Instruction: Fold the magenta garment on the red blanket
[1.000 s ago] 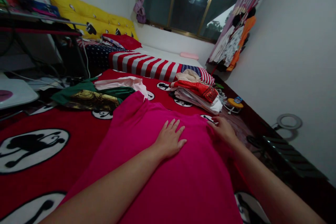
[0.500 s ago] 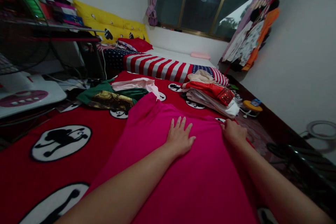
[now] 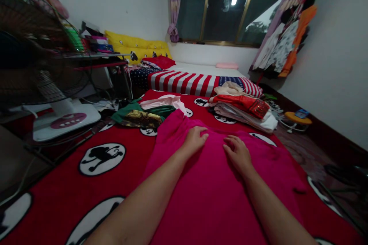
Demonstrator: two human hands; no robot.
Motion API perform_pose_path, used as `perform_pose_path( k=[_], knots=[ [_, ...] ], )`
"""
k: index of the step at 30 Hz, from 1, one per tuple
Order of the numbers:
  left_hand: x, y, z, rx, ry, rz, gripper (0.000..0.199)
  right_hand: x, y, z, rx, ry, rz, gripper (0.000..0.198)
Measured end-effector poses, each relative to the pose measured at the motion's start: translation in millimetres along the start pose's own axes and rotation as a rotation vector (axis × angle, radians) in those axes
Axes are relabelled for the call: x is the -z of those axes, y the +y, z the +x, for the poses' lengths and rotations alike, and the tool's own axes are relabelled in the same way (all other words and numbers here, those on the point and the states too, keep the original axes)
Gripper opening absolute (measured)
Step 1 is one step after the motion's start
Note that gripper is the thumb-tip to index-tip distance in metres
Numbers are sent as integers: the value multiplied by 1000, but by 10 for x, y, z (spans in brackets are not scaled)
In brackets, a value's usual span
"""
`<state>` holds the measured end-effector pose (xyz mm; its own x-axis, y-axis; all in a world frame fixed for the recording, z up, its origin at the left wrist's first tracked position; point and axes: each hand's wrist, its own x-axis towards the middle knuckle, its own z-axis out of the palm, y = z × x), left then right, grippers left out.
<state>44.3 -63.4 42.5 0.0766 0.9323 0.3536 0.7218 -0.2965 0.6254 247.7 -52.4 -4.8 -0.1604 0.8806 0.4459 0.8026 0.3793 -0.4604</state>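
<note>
A magenta garment (image 3: 212,191) lies spread out on a red blanket (image 3: 63,183) printed with black-and-white round figures. My left hand (image 3: 195,141) rests palm down near the garment's far edge, fingers slightly curled on the cloth. My right hand (image 3: 237,154) lies flat on the garment just to the right of it, a small gap between the two. Neither hand holds anything up.
A stack of folded clothes (image 3: 244,109) sits beyond the garment at right. A green printed shirt (image 3: 138,115) and a pink cloth (image 3: 162,101) lie at the far left. A standing fan (image 3: 37,69) is at left, a striped bed (image 3: 201,82) behind, a small yellow stool (image 3: 297,118) at right.
My right hand has left the garment's right edge and moved inward onto its middle, next to my left hand. The view has swung left, bringing the fan into sight.
</note>
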Motion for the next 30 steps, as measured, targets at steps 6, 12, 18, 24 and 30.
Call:
perform_pose_path(
  k=[6, 12, 18, 24, 30],
  knots=[
    [818, -206, 116, 146, 463, 254, 27, 39, 39, 22, 6, 8, 102, 27],
    [947, -413, 44, 401, 321, 499, 49, 0, 63, 9, 20, 44, 150, 24],
    [844, -483, 65, 426, 292, 498, 31, 5, 92, 13, 40, 18, 144, 24],
    [1021, -695, 31, 457, 653, 471, 28, 16, 90, 10, 24, 24, 167, 22],
    [981, -597, -5, 273, 793, 508, 49, 31, 12, 2, 8, 44, 201, 21]
  ],
)
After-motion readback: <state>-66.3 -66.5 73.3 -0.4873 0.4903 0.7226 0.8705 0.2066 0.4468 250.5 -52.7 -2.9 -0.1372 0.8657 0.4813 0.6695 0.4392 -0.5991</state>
